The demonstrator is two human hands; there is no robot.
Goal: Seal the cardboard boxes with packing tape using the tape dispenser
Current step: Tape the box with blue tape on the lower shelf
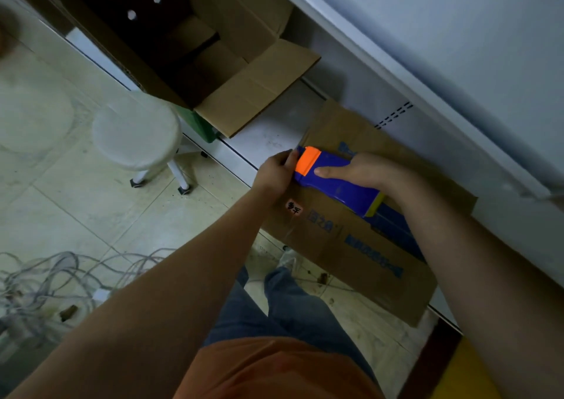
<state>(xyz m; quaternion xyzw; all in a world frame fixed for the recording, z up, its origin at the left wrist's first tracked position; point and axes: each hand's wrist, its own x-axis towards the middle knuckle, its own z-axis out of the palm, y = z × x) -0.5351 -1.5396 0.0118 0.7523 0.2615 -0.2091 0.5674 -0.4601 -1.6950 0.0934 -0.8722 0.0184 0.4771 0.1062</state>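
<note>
**Tape dispenser held on the flat box**

Head view: the tape dispenser [335,182] is blue with an orange front part and a yellow-green end. It lies on the flat cardboard box [351,246], near the far end of the box. The right hand [363,170] grips the dispenser from above, thumb along its side. The left hand [276,173] has curled fingers at the orange front; what it pinches I cannot tell.

The box rests on a white shelf [268,139] and hangs over the shelf edge. Left of it the shelf is bare up to an open carton [244,87], whose inside is dark. A white stool [137,130] stands on the floor near the shelf edge.
</note>
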